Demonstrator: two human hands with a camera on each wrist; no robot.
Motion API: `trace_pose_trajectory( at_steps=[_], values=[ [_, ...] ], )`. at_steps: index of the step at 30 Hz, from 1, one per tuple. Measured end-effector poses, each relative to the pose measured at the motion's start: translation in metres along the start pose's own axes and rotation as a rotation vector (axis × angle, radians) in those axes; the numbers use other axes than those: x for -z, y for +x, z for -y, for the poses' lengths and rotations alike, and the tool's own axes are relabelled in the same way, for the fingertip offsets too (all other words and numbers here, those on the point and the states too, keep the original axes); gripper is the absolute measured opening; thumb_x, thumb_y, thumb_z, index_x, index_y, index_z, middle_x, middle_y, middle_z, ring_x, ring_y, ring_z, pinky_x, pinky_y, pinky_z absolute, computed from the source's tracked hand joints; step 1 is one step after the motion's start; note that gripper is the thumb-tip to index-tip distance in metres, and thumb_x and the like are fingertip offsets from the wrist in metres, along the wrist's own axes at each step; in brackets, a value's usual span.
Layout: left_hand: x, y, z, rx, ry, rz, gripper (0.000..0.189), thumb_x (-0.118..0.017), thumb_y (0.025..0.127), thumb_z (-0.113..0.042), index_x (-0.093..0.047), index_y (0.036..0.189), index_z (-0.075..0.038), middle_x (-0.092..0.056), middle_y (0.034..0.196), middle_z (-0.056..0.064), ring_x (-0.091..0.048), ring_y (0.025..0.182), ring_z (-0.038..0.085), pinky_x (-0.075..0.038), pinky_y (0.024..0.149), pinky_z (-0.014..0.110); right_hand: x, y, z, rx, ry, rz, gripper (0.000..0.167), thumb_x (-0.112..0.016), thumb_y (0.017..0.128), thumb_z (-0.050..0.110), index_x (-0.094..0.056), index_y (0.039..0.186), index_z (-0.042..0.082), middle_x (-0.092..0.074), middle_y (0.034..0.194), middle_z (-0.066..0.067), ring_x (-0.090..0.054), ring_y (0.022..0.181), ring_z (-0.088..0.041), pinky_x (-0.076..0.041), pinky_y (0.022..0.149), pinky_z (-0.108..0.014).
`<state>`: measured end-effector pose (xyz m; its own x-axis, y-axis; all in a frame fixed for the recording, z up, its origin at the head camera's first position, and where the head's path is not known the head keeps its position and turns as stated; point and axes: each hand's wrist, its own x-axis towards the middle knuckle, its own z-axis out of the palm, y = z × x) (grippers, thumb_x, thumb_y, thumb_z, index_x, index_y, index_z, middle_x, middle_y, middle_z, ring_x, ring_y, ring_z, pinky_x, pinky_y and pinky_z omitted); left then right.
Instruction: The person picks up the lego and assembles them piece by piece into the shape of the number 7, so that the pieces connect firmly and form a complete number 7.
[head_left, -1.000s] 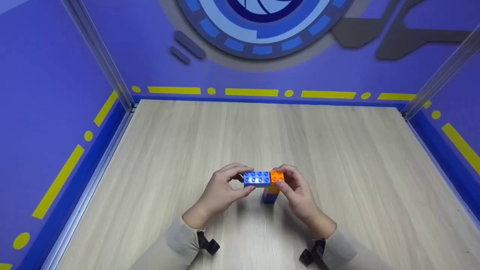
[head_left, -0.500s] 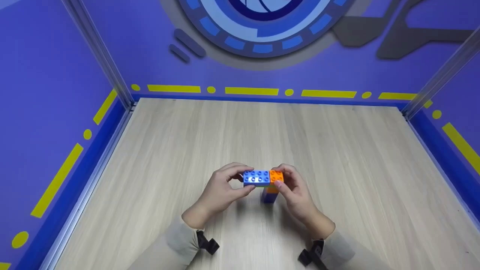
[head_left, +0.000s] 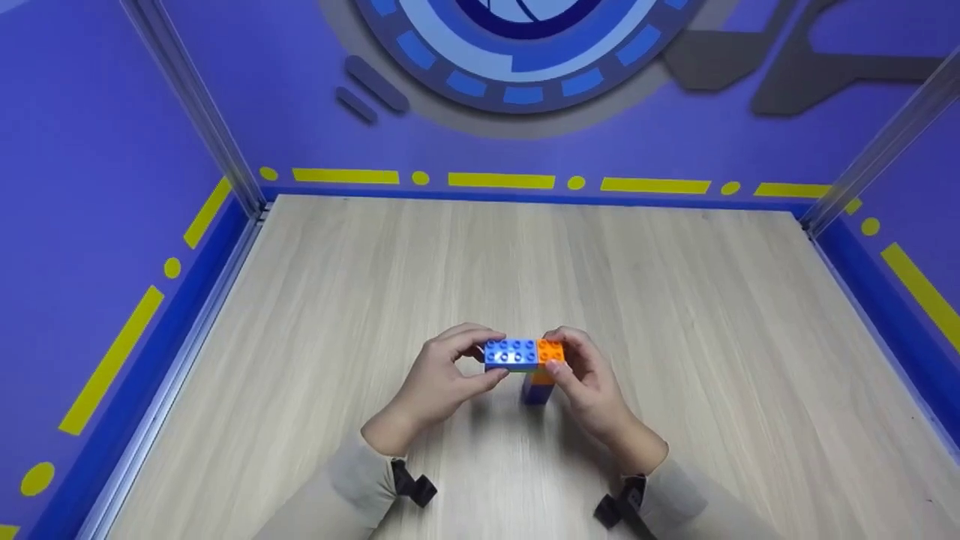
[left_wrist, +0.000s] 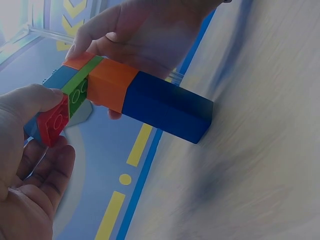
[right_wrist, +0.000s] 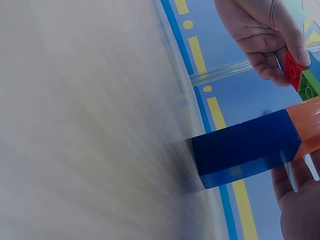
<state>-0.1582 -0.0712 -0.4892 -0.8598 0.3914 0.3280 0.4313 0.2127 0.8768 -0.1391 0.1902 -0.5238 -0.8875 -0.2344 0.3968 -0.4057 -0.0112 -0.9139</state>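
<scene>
A structure of toy building bricks stands on the table between the hands. Its column has dark blue bricks (left_wrist: pixel 167 106) below and an orange brick (left_wrist: pixel 111 84) above, with a green brick (left_wrist: pixel 78 89) reaching sideways from the top. Over the green lie a blue eight-stud brick (head_left: pixel 511 353) and a small orange brick (head_left: pixel 550 351). A red brick (left_wrist: pixel 53 121) sits under the overhanging end. My left hand (head_left: pixel 442 379) pinches the blue brick's free end, thumb in front and fingers behind. With thumb and fingers, my right hand (head_left: pixel 598 379) grips the small orange brick.
The wood-grain table (head_left: pixel 360 262) is bounded by blue-purple panels (head_left: pixel 517 161) with yellow markings at the back and sides. Metal posts (head_left: pixel 195 105) rise at the back corners. Both wrists wear black camera straps (head_left: pixel 412 484) over grey sleeves.
Both hands keep their hold on the bricks, and the structure stays in place. Only a slight shift of the head view shows.
</scene>
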Motion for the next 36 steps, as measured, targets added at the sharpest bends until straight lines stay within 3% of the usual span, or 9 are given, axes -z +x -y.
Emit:
trace_pose_trajectory(
  at_steps=[10,15,23,32,36],
  values=[
    [0.0,-0.002,0.002,-0.003,0.02,0.002,0.043,-0.092,0.096,-0.016,-0.079,0.137,-0.008,-0.08,0.133,0.002,-0.074,0.11,0.016,-0.065,0.1,0.033,0.0,-0.004,-0.008,0.025,0.013,0.0,0.034,-0.054,0.107,-0.013,-0.052,0.141,-0.009,-0.061,0.131,0.0,-0.065,0.109,-0.012,-0.061,0.094,-0.021],
    [0.0,-0.001,0.001,-0.03,0.051,-0.002,0.043,-0.092,0.095,-0.012,-0.08,0.136,-0.008,-0.08,0.132,0.002,-0.074,0.11,0.016,-0.066,0.099,0.041,0.001,-0.004,-0.011,0.022,0.018,0.001,0.035,-0.054,0.107,-0.013,-0.052,0.141,-0.008,-0.062,0.131,0.0,-0.064,0.108,-0.013,-0.06,0.094,-0.021],
    [0.0,0.0,0.005,-0.158,0.136,-0.008,0.044,-0.094,0.092,-0.008,-0.078,0.134,-0.008,-0.08,0.13,0.004,-0.074,0.108,0.019,-0.067,0.094,0.044,0.003,-0.004,-0.013,0.062,-0.01,-0.006,0.037,-0.054,0.106,-0.016,-0.052,0.142,-0.01,-0.065,0.13,0.003,-0.065,0.107,-0.012,-0.061,0.093,-0.022],
    [0.003,0.0,0.007,-0.306,0.189,-0.028,0.039,-0.094,0.092,-0.007,-0.081,0.129,-0.006,-0.082,0.124,0.009,-0.076,0.101,0.021,-0.068,0.088,0.038,0.007,0.0,-0.016,0.145,0.038,0.044,0.037,-0.053,0.106,-0.02,-0.048,0.142,-0.014,-0.064,0.138,0.002,-0.067,0.116,-0.01,-0.061,0.1,-0.021],
    [0.006,-0.001,0.006,-0.335,0.219,-0.018,0.04,-0.094,0.093,-0.009,-0.081,0.13,-0.006,-0.082,0.125,0.01,-0.077,0.101,0.022,-0.069,0.088,0.037,0.007,-0.001,-0.018,0.169,0.005,0.042,0.039,-0.057,0.105,-0.02,-0.051,0.142,-0.012,-0.063,0.14,0.004,-0.066,0.119,-0.01,-0.06,0.104,-0.021]
  ],
)
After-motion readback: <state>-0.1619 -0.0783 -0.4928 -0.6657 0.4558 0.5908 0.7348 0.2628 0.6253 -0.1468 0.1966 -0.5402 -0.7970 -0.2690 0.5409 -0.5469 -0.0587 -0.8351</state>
